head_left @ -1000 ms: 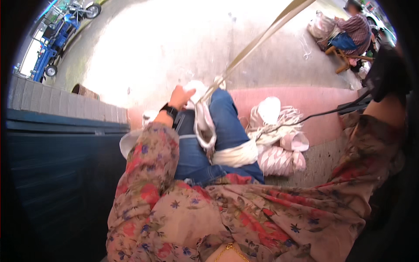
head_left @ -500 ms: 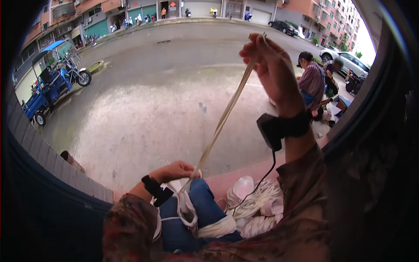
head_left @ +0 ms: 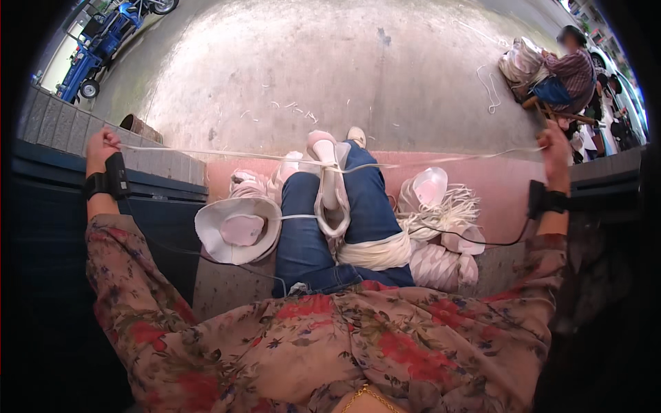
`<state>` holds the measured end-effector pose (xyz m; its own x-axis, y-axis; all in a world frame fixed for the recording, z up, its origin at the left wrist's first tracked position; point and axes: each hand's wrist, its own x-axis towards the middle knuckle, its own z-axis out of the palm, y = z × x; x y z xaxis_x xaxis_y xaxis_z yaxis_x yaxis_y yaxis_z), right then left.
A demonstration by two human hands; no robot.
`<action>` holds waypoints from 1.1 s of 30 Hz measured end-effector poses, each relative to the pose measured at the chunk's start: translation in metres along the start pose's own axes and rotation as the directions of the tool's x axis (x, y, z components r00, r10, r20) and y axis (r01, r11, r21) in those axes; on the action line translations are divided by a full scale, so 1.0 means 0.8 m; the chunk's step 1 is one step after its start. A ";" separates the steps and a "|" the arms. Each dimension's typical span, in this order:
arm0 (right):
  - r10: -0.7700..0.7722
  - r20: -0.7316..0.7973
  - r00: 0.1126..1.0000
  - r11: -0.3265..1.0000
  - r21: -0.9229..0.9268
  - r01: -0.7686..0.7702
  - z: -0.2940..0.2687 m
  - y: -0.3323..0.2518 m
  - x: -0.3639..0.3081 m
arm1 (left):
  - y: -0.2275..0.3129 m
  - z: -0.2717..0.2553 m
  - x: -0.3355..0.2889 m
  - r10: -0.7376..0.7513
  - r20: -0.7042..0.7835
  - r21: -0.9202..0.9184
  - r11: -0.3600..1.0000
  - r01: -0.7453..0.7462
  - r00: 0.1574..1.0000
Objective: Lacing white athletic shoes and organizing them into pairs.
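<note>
A long off-white cord (head_left: 227, 153) runs nearly level across the view, pulled out wide between my two hands. My left hand (head_left: 103, 142) is closed on its left end, far out to the side. On the other side my right hand (head_left: 553, 146) grips the right end. In the middle the cord passes round a whitish, shoe-shaped piece (head_left: 332, 186) with a long opening, which stands between my knees. Whether it is knotted there I cannot tell. A thin white band (head_left: 299, 217) runs across my left thigh to this piece.
A white, bowl-like piece with a pink patch (head_left: 215, 230) lies beside my left leg. A bundle of off-white cords (head_left: 451, 206) and a wound pinkish-white bundle (head_left: 437, 267) are by my right leg. Off-white strands (head_left: 375, 251) wrap my right thigh. Another person (head_left: 568, 79) sits far right.
My right hand has come down from high up and out to the right. My left hand has moved out left from near my knee. The cord now stretches sideways, and the view has tilted down.
</note>
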<state>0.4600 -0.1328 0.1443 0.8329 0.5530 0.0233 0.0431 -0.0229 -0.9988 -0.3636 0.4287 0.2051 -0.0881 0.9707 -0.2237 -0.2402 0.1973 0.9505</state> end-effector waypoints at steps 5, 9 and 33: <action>0.103 0.420 0.902 0.944 -0.326 0.044 0.209 0.120 -0.123 | -0.162 0.185 -0.141 -0.225 0.238 0.419 0.902 0.109 0.945; 0.220 0.798 0.561 0.940 -0.327 0.096 0.358 0.153 -0.230 | -0.259 0.278 -0.267 -0.514 0.454 0.664 0.740 0.108 0.728; -0.058 0.836 0.545 0.233 -0.520 0.822 0.438 0.162 -0.252 | -0.429 0.253 -0.347 -0.228 0.517 0.763 0.560 -0.324 0.825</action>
<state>0.1045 0.0446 -0.0050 -0.0101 0.9993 0.0346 0.9814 0.0165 -0.1914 -0.0609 0.1194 -0.0156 0.4816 0.8273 -0.2893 0.6317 -0.0988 0.7689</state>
